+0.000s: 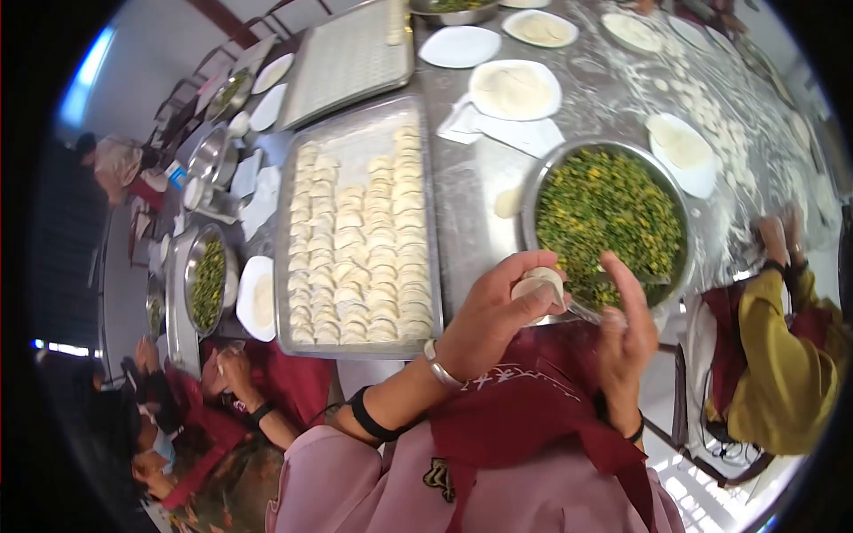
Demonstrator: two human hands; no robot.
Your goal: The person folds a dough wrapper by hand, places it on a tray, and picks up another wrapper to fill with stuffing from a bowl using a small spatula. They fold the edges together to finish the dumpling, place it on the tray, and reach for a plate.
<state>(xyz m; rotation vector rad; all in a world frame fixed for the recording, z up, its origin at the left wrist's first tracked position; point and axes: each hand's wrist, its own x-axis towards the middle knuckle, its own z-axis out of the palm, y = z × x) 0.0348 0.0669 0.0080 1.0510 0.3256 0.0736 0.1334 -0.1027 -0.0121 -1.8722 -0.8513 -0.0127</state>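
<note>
Left hand [493,311] is up over the near edge of the table, fingers curled and cupped around a dumpling wrapper [538,284] that looks partly folded, pale and round in the palm. Right hand [622,333] sits just beside it, fingers pressed together around a thin utensil [582,309] whose tip meets the wrapper; whether it carries filling I cannot tell.

Just beyond the hands, the big metal bowl [533,191] is well stocked with chopped green and yellow filling [609,209], so plenty of stuffing is left. To the left, the long metal tray [283,266] is packed with rows of folded dumplings [360,258] across its near and middle part, and only its far end shows bare metal. That's a lot of work done, I'd judge, with a bit of room yet on this tray.

Farther off, a second tray [346,58] lies nearly bare. White plates hold stacks of round wrappers, one plate [515,89] just past the bowl and another [682,147] to its right, so wrappers remain too. The floury table [622,89] carries more small dough rounds at the far right.

Other people are working: a yellow sleeve [782,355] at the right, someone in red [231,391] at the near left beside another bowl of greens [207,280].

The current dumpling looks mid-fill, not yet sealed.
</note>
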